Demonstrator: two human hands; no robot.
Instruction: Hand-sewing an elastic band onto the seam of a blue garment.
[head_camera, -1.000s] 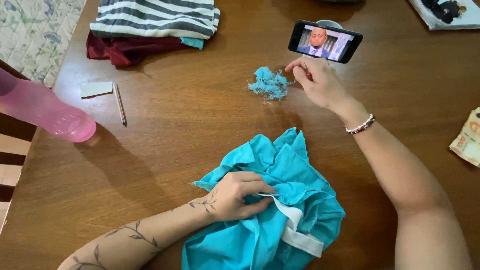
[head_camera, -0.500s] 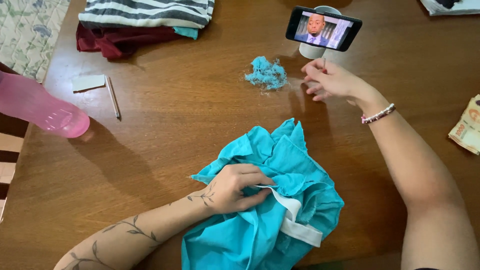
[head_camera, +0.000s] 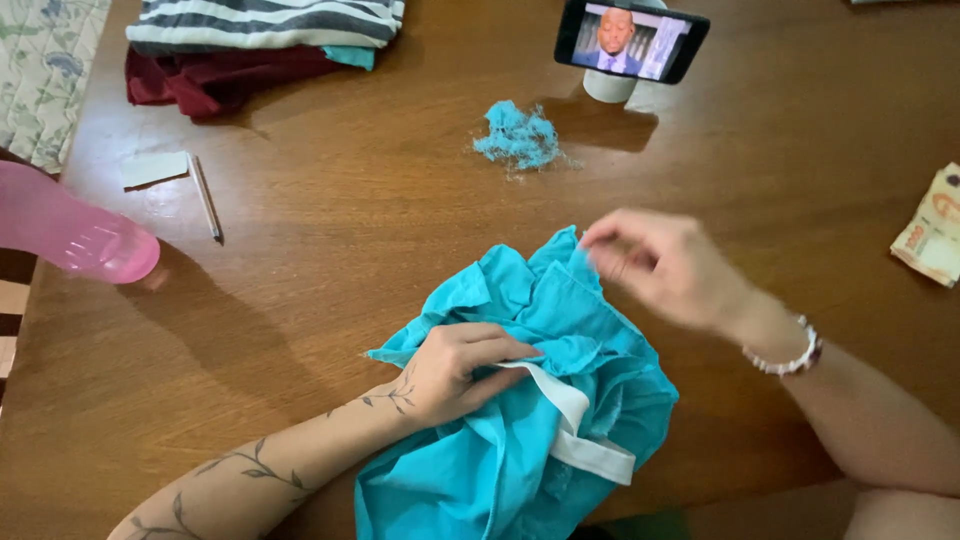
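A crumpled turquoise garment (head_camera: 560, 400) with a white elastic band (head_camera: 570, 425) lies on the wooden table (head_camera: 350, 230) near its front edge. My left hand (head_camera: 460, 370) presses down on the garment and grips the fabric beside the band. Blurred by motion, my right hand (head_camera: 665, 265) hovers over the garment's upper right edge with fingertips pinched together; whether they hold anything cannot be made out. A small clump of turquoise threads (head_camera: 518, 135) lies farther back on the table.
A phone (head_camera: 632, 38) on a white stand plays a video at the back. Folded striped and dark red clothes (head_camera: 250, 45) sit back left. A pink bottle (head_camera: 70, 235), a pen (head_camera: 205, 195) and a paper slip lie left. Banknotes (head_camera: 935, 230) rest at right.
My right hand has come back from the thread clump near the phone to the garment's upper edge. The left hand stayed on the garment.
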